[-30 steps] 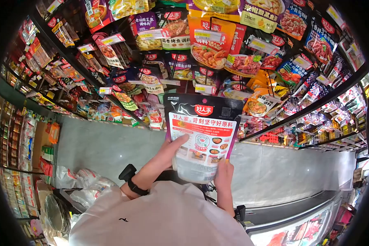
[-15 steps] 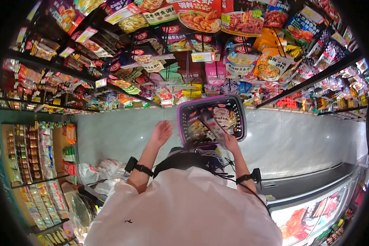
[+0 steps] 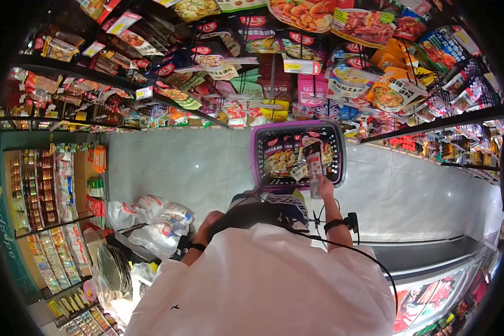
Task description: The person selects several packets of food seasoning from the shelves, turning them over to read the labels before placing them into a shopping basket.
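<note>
- Pouch (image 3: 315,163) is down at the basket (image 3: 254,155) now; a second ago I had it up in front of me in both hands, printed side my way.
- Right hand (image 3: 325,189): the only one on it. Fingers closed on the edge near the pale end, nothing else held; pouch sits more upright in view than half a second ago (it was slanting then).
- Pouch shows me a narrow face: dark end over the packets (image 3: 278,162) inside, pale end across the near rim. Can't tell if it touches them.
- Left hand (image 3: 211,218): was out in the air beside the basket, empty; now at my waist, by the black waist pack (image 3: 249,215). Fingers partly hidden, so can't tell how open they are or if they hold anything.
- Meaning, my call: pouch brought over to the basket, not let go of; left hand is out of that job, right does it alone.
- Around: hanging packs (image 3: 367,25) on the rack ahead, price tag (image 3: 300,66) among them, plastic bags (image 3: 159,227) on the floor near my left hand. None of these touch the right hand.
</note>
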The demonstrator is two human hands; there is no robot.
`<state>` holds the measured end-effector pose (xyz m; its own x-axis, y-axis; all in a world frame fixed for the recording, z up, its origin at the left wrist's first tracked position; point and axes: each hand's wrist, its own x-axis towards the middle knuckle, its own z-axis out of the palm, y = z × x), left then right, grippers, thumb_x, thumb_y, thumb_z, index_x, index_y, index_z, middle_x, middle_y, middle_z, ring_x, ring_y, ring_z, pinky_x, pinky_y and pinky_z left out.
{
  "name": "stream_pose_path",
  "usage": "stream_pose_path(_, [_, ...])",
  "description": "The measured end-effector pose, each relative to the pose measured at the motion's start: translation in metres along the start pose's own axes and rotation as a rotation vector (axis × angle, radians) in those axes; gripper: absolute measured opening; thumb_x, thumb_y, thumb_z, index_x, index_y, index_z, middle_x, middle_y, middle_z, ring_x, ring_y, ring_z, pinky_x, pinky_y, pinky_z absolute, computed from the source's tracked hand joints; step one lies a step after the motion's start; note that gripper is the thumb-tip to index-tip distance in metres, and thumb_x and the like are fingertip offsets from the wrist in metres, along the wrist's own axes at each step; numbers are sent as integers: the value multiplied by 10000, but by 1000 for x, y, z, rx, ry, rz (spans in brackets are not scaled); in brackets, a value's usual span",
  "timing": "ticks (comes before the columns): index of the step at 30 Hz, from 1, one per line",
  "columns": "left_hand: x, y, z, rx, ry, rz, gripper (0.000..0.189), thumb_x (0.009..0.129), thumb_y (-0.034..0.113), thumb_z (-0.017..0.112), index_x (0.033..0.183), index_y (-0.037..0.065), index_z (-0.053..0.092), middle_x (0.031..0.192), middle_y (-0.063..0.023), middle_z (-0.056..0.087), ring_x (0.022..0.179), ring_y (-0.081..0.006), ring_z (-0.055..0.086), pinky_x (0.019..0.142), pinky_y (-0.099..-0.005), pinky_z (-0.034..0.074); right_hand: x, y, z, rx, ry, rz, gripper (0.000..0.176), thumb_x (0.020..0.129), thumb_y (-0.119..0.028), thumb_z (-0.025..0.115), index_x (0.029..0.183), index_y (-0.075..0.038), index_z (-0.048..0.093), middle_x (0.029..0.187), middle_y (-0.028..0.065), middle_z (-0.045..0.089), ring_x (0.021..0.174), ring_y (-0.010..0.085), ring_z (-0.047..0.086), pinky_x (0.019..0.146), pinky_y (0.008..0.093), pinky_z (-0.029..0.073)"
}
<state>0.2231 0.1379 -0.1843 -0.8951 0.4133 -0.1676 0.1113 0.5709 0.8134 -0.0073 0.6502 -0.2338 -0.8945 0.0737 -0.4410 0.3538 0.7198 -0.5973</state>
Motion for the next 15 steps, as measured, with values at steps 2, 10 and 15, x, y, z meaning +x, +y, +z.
stream_pose_path(2, [-4, -5, 29, -169, 9, -897, 305, 816, 290, 525, 888, 24, 656, 855, -157, 657, 814, -237, 633, 698, -348, 492, 8, -33, -5, -106, -11, 6, 357, 918, -349, 373, 986, -69, 583, 857, 235, 620, 832, 437, 577, 728, 526, 449])
stream_pose_path(10, [7, 52, 8, -238, 189, -901, 351, 795, 329, 518, 877, 14, 650, 904, -195, 635, 888, -312, 613, 765, -367, 475, 23, -121, 37, -92, -384, -503, 327, 871, -313, 438, 973, -60, 618, 958, 214, 617, 888, 403, 579, 785, 459, 461])
stream_pose_path(15, [28, 73, -11, -245, 208, -895, 360, 792, 334, 499, 884, 21, 650, 961, -199, 620, 943, -326, 590, 794, -375, 465, -2, -118, 71, -67, -383, -490, 382, 861, -394, 465, 907, -53, 631, 844, 191, 632, 777, 371, 608, 703, 422, 479])
